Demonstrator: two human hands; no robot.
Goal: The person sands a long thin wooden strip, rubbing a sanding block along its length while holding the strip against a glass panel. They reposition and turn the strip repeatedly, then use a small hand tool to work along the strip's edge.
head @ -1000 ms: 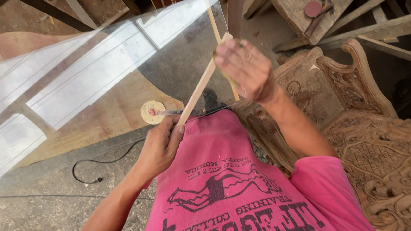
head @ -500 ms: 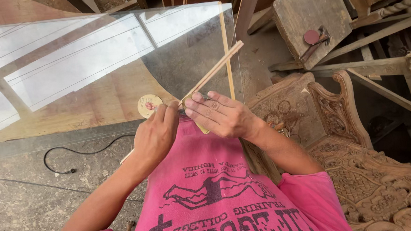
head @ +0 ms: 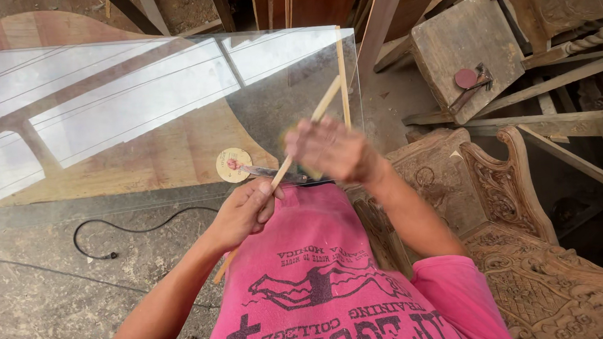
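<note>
At centre frame, a thin wooden strip is gripped in the closed left hand and slants toward the upper right. The right hand is blurred above it; whether anything is held there cannot be told. A glass sheet fills the upper left, with a small round tin beyond it, its contents not discernible.
</note>
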